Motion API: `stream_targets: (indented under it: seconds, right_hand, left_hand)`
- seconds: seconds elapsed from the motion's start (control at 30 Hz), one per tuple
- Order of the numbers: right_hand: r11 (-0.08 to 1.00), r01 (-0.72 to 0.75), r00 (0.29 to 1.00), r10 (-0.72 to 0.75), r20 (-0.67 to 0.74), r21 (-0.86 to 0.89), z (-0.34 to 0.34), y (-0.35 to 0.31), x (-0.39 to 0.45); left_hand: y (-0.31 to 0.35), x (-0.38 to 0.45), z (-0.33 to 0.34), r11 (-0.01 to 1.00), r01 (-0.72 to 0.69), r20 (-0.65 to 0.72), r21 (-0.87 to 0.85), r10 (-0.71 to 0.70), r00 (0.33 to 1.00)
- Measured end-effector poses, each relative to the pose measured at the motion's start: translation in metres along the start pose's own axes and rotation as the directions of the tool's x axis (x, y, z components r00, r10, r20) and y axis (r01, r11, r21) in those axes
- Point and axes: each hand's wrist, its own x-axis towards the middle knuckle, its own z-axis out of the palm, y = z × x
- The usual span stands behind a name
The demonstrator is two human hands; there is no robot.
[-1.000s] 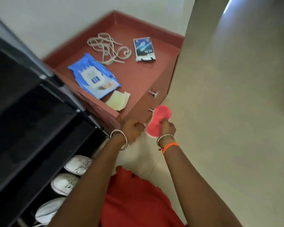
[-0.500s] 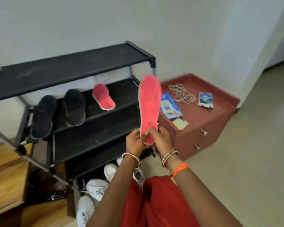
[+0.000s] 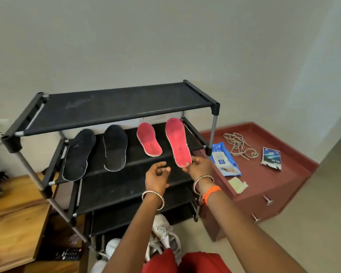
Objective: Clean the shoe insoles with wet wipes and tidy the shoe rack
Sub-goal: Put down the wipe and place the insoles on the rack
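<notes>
Four insoles lean in a row on the second shelf of the shoe rack (image 3: 126, 104), the rightmost insole (image 3: 177, 141) held at its near end by the right hand (image 3: 200, 166), while right of the rack a low cabinet (image 3: 274, 186) carries a wipes pack (image 3: 223, 159), laces (image 3: 238, 143) and a small packet (image 3: 271, 158).

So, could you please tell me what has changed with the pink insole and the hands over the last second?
The pink insole went from in front of the red cabinet onto the rack's second shelf, beside the other pink insole. The left hand let go and hovers open; the right hand still pinches its heel. The two black insoles, wipes pack and laces look unmoved.
</notes>
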Motion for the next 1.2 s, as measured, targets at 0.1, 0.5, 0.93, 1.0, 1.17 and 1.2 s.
stream_targets:
  seconds: [0.1, 0.5, 0.93, 1.0, 1.17, 1.2]
  right_hand:
    - [0.999, -0.012, 0.999, 0.011, -0.04, -0.036, 0.011, -0.009, 0.023]
    - [0.996, -0.07, 0.986, 0.062, -0.157, -0.048, 0.024, -0.01, 0.056]
    - [0.998, -0.05, 0.991, 0.044, -0.127, -0.044, 0.023, -0.015, 0.052]
    - [0.991, -0.013, 0.991, -0.005, -0.134, -0.13, 0.019, -0.012, 0.05]
    - [0.956, 0.055, 0.989, -0.092, -0.119, -0.287, -0.002, -0.013, 0.031]
    - [0.952, 0.06, 0.988, -0.099, -0.116, -0.301, -0.005, -0.014, 0.026]
  left_hand:
    - [-0.001, 0.017, -0.007, 0.998, -0.041, -0.026, 0.054, 0.043, 0.999]
    - [-0.018, 0.041, -0.026, 0.986, -0.071, -0.005, 0.148, 0.073, 0.997]
    - [-0.018, 0.045, -0.042, 0.936, 0.032, -0.01, 0.351, -0.03, 0.999]
    - [-0.02, 0.041, -0.047, 0.889, 0.02, 0.014, 0.458, -0.029, 0.999]
    - [-0.018, 0.021, -0.042, 0.896, 0.026, -0.009, 0.444, -0.024, 1.0]
    - [-0.015, 0.018, -0.041, 0.906, 0.026, -0.01, 0.422, -0.024, 1.0]
